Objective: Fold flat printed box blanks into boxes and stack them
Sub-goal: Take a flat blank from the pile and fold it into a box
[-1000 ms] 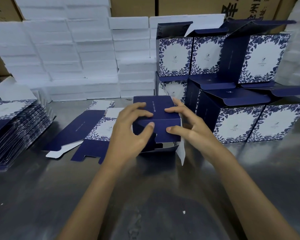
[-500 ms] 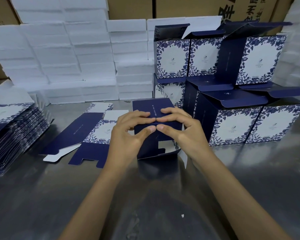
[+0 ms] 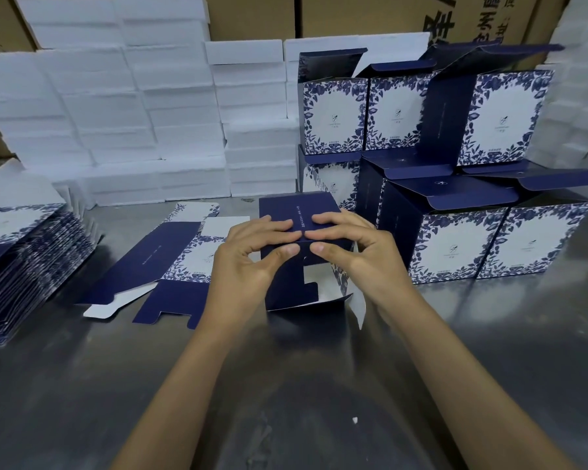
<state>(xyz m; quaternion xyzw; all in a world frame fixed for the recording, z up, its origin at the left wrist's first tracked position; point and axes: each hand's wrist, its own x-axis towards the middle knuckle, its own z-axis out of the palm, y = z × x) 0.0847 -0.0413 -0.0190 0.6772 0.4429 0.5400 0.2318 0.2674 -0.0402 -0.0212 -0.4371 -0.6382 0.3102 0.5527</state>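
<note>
I see my left hand (image 3: 248, 259) and right hand (image 3: 357, 256) both gripping the half-folded navy box (image 3: 296, 215) at the table's (image 3: 286, 385) centre, thumbs beneath its fold; finished boxes (image 3: 455, 239) stack at two o'clock, flat blanks (image 3: 24, 252) at nine.

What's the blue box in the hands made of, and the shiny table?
The box looks like thin printed card: matte navy outside, plain white inside, with creased flaps. Both hands, left and right, pinch it. The table looks like brushed metal, probably steel: grey with blurry reflections.
</note>
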